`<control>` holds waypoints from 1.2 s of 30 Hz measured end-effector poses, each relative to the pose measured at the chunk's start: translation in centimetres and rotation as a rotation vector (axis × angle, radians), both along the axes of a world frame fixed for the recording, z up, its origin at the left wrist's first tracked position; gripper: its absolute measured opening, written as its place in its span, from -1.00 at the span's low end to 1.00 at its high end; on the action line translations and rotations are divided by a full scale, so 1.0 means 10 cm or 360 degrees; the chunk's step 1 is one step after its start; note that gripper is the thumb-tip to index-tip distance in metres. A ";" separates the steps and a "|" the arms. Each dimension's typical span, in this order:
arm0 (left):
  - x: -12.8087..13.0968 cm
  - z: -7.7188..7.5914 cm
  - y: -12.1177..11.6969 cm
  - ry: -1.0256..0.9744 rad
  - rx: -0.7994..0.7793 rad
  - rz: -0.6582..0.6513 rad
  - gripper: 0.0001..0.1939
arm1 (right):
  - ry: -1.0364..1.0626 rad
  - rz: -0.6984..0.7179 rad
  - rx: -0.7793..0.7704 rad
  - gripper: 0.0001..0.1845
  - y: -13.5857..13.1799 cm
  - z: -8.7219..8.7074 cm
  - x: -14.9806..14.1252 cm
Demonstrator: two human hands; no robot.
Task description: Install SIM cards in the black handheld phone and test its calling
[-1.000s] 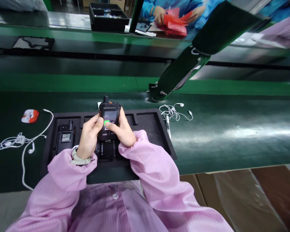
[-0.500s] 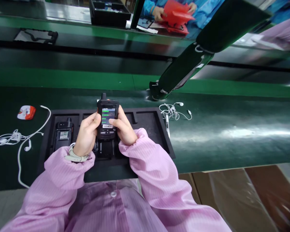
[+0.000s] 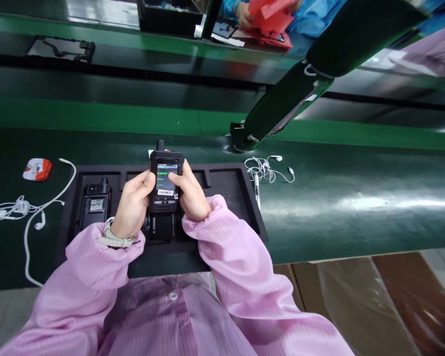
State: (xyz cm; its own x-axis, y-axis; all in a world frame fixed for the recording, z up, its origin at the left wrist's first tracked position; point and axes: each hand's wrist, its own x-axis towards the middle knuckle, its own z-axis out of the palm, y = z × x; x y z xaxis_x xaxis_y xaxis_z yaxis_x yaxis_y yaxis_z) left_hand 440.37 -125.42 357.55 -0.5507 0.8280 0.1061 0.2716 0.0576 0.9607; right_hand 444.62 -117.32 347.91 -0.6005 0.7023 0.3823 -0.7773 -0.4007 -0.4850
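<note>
Between both hands I hold a black handheld two-way radio [image 3: 166, 195] with a stubby antenna and a lit screen showing green text lines. My left hand [image 3: 134, 202] grips its left edge, thumb along the side. On the right edge, my right hand [image 3: 193, 195] is closed round the radio, its thumb over the screen. Below them lies a black compartment tray [image 3: 233, 198]. A second radio [image 3: 95, 205], its back facing up and battery bay exposed, sits in the tray's left compartment. Another black piece [image 3: 163, 227] lies in the tray under my hands, partly hidden.
White earphones [image 3: 265, 170] and a pen [image 3: 257, 190] lie right of the tray. On the left are a white cable [image 3: 26, 247], more earphones [image 3: 20, 207] and a red-white object [image 3: 37, 169]. A dark green post [image 3: 278, 106] rises behind. Across, a person handles a red bag [image 3: 269, 22].
My right thumb has shifted up the screen, and the green text lines on it have changed. Both hands keep hold of the radio. The view has moved slightly.
</note>
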 end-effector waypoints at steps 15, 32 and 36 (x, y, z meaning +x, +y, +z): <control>0.01 0.01 0.00 -0.0052 0.0012 -0.0028 -0.61 | -0.0051 -0.0012 0.0105 -0.43 0.01 -0.01 0.07; 0.01 0.02 0.00 -0.0068 -0.0003 -0.0018 -0.57 | -0.0085 0.0001 0.0162 -0.46 0.01 -0.01 0.09; 0.02 0.02 0.01 -0.0082 -0.0003 0.0003 -0.55 | -0.0076 -0.0012 0.0156 -0.48 0.01 -0.02 0.09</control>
